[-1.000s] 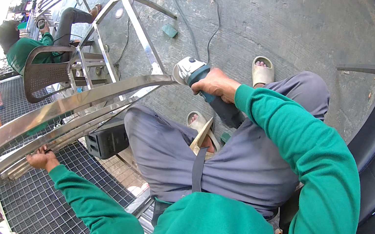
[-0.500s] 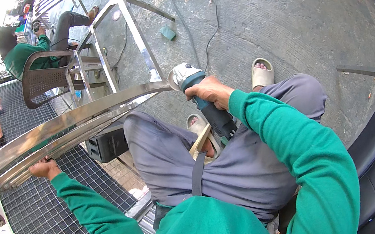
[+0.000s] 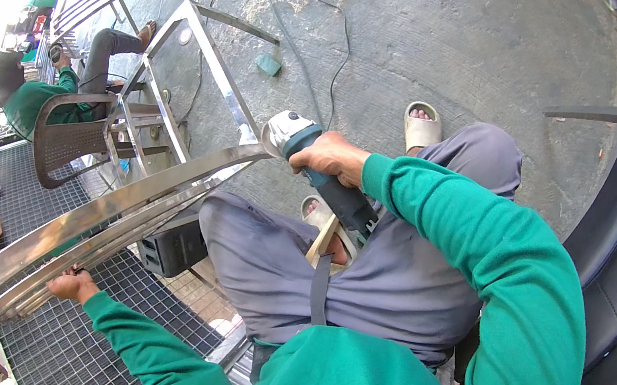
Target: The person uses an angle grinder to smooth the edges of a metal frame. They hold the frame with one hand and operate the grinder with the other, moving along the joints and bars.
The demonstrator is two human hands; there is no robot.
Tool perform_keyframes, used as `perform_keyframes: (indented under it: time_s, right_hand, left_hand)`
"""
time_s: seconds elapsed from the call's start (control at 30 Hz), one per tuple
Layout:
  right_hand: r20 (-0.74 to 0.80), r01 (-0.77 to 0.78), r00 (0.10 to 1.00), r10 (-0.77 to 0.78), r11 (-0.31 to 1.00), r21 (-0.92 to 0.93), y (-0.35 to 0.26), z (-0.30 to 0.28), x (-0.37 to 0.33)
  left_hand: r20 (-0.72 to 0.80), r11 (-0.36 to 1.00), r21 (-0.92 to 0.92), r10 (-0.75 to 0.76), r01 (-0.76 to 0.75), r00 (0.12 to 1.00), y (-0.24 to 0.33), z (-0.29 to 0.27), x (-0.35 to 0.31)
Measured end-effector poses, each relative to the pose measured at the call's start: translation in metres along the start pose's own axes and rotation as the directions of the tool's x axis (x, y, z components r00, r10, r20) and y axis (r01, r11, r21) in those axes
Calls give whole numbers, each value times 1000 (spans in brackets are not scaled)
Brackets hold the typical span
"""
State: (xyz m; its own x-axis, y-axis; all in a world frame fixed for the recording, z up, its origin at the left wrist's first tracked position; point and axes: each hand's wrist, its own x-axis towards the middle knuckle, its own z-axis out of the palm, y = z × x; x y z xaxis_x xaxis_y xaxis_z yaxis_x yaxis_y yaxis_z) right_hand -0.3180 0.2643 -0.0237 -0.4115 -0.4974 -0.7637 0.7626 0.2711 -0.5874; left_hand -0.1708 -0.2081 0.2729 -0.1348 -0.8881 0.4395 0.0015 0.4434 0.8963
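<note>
The right hand (image 3: 331, 157) is wrapped tight around a blue-bodied angle grinder (image 3: 313, 156), its grey head touching the upper end of a long, curved, shiny steel bar frame (image 3: 101, 215). The left hand (image 3: 71, 285) grips that frame's lower end above a dark metal grating (image 3: 89, 335). Another person in green (image 3: 26, 100) sits in a brown plastic chair (image 3: 68, 140) nearby.

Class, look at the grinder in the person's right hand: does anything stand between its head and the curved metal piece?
Nothing visible does. The right hand grips the grinder, whose head meets the end of the curved metal piece. The left hand holds that piece lower down, well away from the grinder.
</note>
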Motion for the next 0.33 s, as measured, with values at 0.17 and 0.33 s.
perform_keyframes:
  time_s: [0.17, 0.33]
  right_hand:
    - [-2, 18, 1000, -18, 999, 32, -3, 3, -1]
    - [-47, 15, 999, -17, 999, -35, -9, 3, -6]
  left_hand:
    - [38, 1000, 0, 13, -13, 999, -2, -6, 7]
    - [76, 998, 34, 54, -57, 996, -20, -22, 36]
